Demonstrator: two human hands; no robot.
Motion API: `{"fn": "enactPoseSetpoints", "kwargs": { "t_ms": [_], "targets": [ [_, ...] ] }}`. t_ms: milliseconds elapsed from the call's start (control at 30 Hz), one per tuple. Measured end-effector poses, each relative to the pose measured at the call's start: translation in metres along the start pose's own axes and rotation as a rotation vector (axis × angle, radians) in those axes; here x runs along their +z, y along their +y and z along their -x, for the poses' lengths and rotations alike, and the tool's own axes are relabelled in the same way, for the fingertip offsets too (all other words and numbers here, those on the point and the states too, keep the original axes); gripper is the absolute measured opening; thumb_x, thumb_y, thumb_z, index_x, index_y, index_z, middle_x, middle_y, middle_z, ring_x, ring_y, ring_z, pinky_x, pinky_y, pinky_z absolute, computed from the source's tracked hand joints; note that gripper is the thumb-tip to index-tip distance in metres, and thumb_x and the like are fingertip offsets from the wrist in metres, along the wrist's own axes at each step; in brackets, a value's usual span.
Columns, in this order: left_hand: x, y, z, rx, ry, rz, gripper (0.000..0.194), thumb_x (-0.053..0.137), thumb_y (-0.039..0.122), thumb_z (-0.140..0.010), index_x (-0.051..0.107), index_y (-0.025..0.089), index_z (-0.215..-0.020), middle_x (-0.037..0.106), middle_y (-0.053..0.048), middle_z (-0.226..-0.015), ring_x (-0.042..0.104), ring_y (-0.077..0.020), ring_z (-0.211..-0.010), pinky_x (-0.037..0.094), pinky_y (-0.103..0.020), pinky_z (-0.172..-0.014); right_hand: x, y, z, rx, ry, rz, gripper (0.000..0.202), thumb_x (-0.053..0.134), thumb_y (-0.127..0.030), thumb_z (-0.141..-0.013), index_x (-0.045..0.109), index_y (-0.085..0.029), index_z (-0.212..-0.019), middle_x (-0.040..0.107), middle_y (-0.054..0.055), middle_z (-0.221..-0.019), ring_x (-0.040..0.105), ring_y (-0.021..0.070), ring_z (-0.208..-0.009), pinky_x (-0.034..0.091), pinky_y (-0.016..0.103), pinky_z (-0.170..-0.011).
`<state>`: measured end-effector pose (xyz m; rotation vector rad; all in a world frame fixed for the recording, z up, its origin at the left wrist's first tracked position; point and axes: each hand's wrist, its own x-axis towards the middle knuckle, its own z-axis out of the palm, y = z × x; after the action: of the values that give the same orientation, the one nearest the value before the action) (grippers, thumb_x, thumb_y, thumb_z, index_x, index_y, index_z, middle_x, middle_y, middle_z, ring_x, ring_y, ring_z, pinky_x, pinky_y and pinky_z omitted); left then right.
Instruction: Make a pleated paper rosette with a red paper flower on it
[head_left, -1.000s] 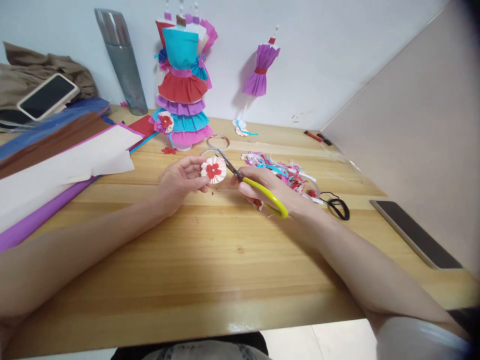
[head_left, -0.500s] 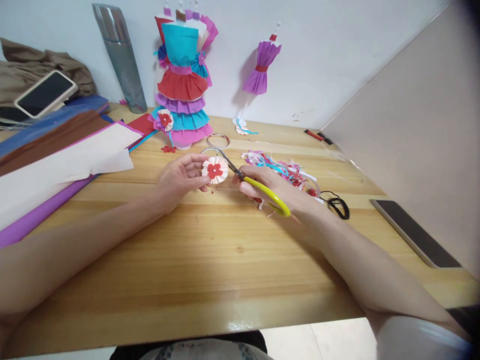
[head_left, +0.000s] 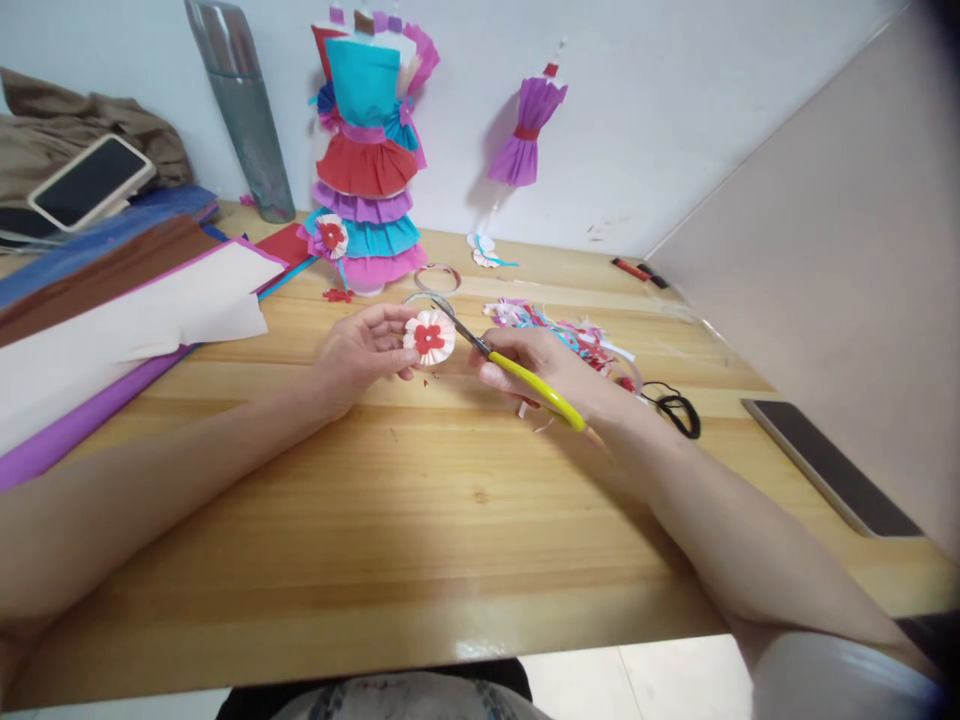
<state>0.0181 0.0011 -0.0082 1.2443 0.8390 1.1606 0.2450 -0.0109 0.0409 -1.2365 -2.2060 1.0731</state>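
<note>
Between the thumb and fingers of my left hand (head_left: 367, 350) is a round, pleated pale paper flower (head_left: 443, 352) with a red blossom shape and a small bead at its centre. My right hand (head_left: 517, 355) grips yellow-handled scissors (head_left: 534, 383) by the handles. Their dark blades point up and left, close to the flower's upper right edge; whether they touch it I cannot tell. Behind the flower a ring of tape (head_left: 421, 298) lies on the table, partly hidden. Just beyond my right hand spreads a heap of coloured paper scraps (head_left: 577, 340).
A paper dress (head_left: 365, 165) in tiers and a small purple dress (head_left: 527, 130) stand along the wall. Left lie paper sheets (head_left: 135, 320), a phone (head_left: 94, 182) and a flask (head_left: 251, 130). Right are a black cord (head_left: 679, 412) and a dark flat device (head_left: 829, 465).
Both hands stay almost where they were, with the flower and scissors still held. The camera view has shifted very slightly.
</note>
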Motion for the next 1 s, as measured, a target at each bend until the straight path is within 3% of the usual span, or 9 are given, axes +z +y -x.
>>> {"fn": "enactPoseSetpoints", "kwargs": {
  "t_ms": [233, 633, 1000],
  "targets": [
    [-0.0012, 0.0, -0.0013, 0.004, 0.002, -0.009, 0.045, 0.08, 0.021, -0.061, 0.062, 0.016, -0.102, 0.072, -0.008, -0.098, 0.068, -0.0166, -0.076, 0.053, -0.024, -0.054, -0.0001, -0.0012, 0.0009, 0.004, 0.014, -0.045, 0.045, 0.062, -0.06, -0.078, 0.044, -0.02, -0.064, 0.029, -0.006, -0.056, 0.028, 0.0087, -0.05, 0.019, 0.024, -0.046],
    [-0.0022, 0.0023, -0.0029, 0.016, -0.006, 0.014, 0.045, 0.08, 0.018, -0.06, 0.063, 0.016, -0.101, 0.073, -0.007, -0.094, 0.068, -0.0143, -0.071, 0.053, -0.022, -0.052, -0.0048, -0.0015, 0.0018, -0.027, -0.037, 0.014, 0.045, 0.06, -0.064, -0.079, 0.051, -0.02, -0.075, 0.045, -0.001, -0.067, 0.041, 0.0141, -0.061, 0.031, 0.027, -0.052],
    [-0.0033, 0.0, -0.0026, 0.013, -0.029, -0.017, 0.048, 0.081, 0.023, -0.06, 0.063, 0.016, -0.104, 0.072, -0.009, -0.099, 0.069, -0.0174, -0.076, 0.053, -0.024, -0.054, -0.0043, -0.0046, 0.0023, 0.003, -0.024, 0.005, 0.044, 0.061, -0.06, -0.08, 0.048, -0.02, -0.069, 0.039, -0.003, -0.06, 0.037, 0.012, -0.055, 0.026, 0.026, -0.048]
  ]
}}
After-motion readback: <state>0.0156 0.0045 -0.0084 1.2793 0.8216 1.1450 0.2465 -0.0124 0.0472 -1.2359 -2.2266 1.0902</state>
